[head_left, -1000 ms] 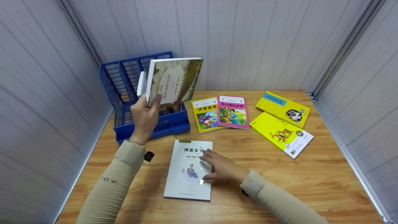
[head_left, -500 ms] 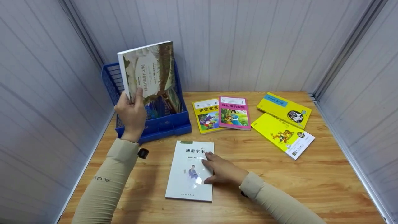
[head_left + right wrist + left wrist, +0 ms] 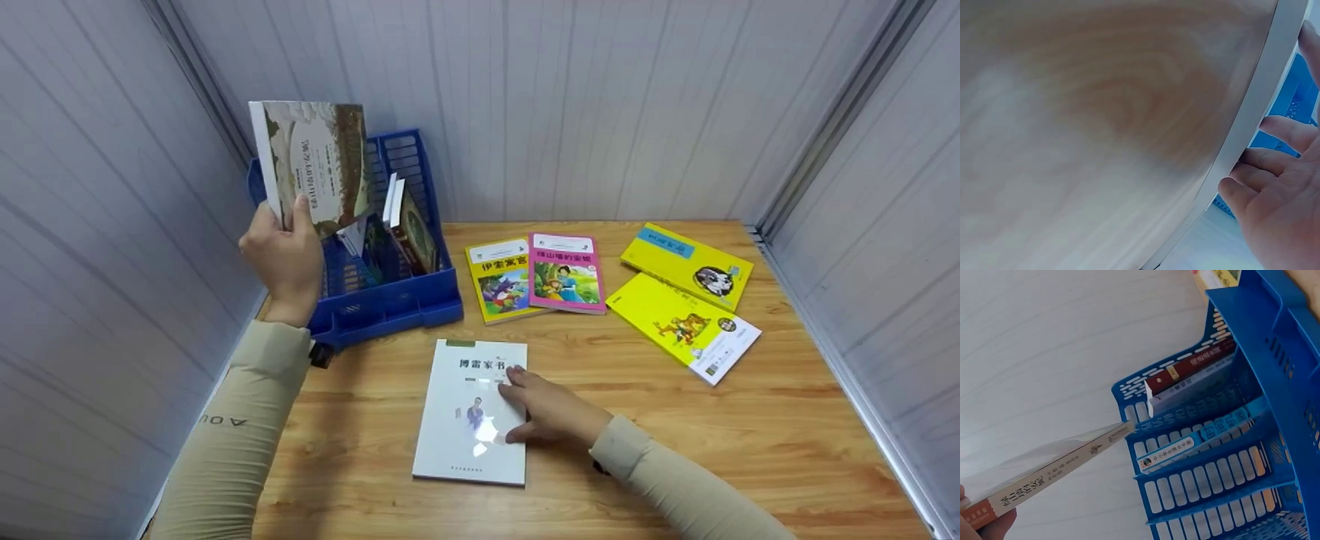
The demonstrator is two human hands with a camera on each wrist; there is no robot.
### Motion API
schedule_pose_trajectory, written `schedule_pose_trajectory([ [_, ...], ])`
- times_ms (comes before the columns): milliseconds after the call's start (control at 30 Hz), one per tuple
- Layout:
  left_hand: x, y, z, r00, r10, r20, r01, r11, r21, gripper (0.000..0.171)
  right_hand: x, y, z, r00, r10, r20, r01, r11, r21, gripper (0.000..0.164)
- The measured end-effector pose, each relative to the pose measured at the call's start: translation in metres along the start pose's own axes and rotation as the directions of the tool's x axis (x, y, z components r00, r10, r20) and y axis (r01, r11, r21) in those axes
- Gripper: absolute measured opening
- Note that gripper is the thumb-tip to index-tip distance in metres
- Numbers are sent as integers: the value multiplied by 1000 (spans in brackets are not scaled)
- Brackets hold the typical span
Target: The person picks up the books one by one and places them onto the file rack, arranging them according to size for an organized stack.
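My left hand (image 3: 281, 251) grips a book (image 3: 311, 165) with a brown-green landscape cover, thumb on the cover, raised over the left part of a blue book rack (image 3: 375, 304). In the left wrist view, the held book's spine (image 3: 1055, 472) points toward the rack's compartments, apart from the standing books. My right hand (image 3: 555, 409) rests on the right edge of a white book (image 3: 442, 450) lying flat on the table. Seen from the right wrist, the fairly straight fingers (image 3: 1275, 132) touch that book's edge (image 3: 1235, 135).
In the rack stand a dark-red book (image 3: 1190, 368), a pale grey-purple one (image 3: 1190, 389) and a light-blue one (image 3: 1202, 441). A yellow book (image 3: 499, 300) and a pink one (image 3: 566, 270) overlap beside the rack. Two yellow books (image 3: 686, 262) lie at right. Panel walls (image 3: 570, 112) enclose the table.
My left hand has carried the landscape-cover book leftward across the rack, uncovering the standing books on the right side. My right hand stays at the white book's edge.
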State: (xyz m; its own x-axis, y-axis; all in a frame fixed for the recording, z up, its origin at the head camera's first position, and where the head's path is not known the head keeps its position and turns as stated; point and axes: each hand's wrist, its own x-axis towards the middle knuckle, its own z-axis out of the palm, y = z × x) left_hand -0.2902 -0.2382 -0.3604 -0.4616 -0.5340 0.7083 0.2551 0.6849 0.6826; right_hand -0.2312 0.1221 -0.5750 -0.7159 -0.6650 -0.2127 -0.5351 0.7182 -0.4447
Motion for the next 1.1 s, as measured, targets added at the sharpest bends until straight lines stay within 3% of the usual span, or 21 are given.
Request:
schedule_pose_trajectory([
  [133, 7, -5, 5, 996, -26, 83, 14, 990, 139, 38, -5, 4, -1, 1000, 26, 12, -26, 999, 30, 88],
  [300, 14, -12, 14, 982, -83, 169, 43, 973, 228, 38, -9, 8, -3, 999, 40, 24, -41, 998, 44, 89],
  [633, 23, -13, 30, 926, -173, 336, 60, 945, 321, 38, -16, 18, -9, 998, 51, 36, -53, 998, 45, 89],
  [900, 23, -17, 43, 886, -206, 415, 31, 920, 391, 39, -25, 27, -14, 998, 57, 29, -59, 995, 81, 88],
  [1100, 20, -27, 56, 870, -207, 448, 12, 916, 401, 36, -30, 34, -17, 997, 79, 27, -81, 990, 117, 87],
])
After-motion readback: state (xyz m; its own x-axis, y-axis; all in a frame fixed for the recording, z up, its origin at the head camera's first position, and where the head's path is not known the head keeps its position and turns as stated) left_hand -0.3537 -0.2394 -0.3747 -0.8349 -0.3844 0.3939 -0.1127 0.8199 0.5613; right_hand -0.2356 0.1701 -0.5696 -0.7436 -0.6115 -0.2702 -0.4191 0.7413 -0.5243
